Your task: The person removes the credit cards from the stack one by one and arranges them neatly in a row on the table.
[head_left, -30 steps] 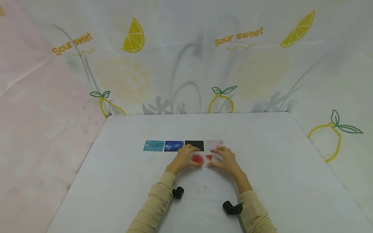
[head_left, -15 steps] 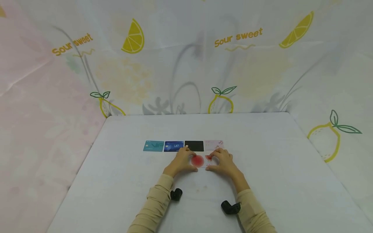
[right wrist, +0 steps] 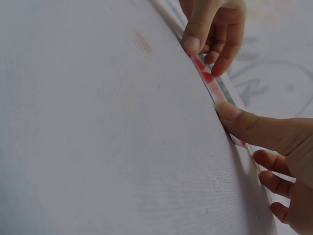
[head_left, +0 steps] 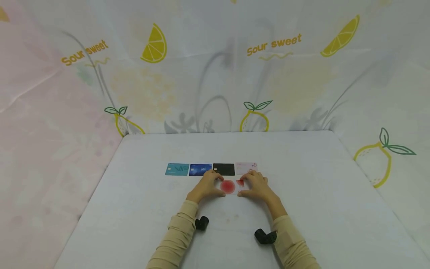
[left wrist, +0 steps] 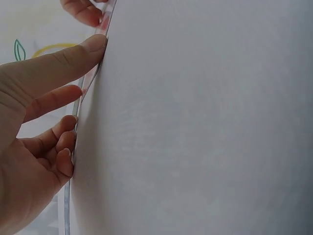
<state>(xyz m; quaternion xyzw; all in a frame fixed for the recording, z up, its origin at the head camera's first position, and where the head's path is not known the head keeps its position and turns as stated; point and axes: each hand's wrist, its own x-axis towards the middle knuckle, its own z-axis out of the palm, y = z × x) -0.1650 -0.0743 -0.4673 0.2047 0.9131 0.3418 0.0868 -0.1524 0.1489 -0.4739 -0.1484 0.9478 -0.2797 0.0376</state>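
A white card with a red circle [head_left: 227, 186] lies at the middle of the white table, just in front of a row of cards. My left hand [head_left: 205, 185] pinches its left part, thumb at the near edge and forefinger at the far edge. On the card's right part, my right hand [head_left: 260, 186] holds it in the same way, its fingers covering some of the red print. Seen edge-on in the right wrist view, the card [right wrist: 208, 78] is low against the tabletop; whether it touches is hard to tell.
Behind the hands, a teal VIP card [head_left: 177, 169], a blue VIP card [head_left: 200, 170], a black card [head_left: 223, 169] and a pale pink card [head_left: 244, 166] lie side by side. A lemon-printed cloth [head_left: 215, 74] rises behind the table [head_left: 141, 209].
My left hand has shifted slightly left and nearer, uncovering the whole red circle and more of the black card. My right fingers have shifted a little on the card, which stays nearly in place.
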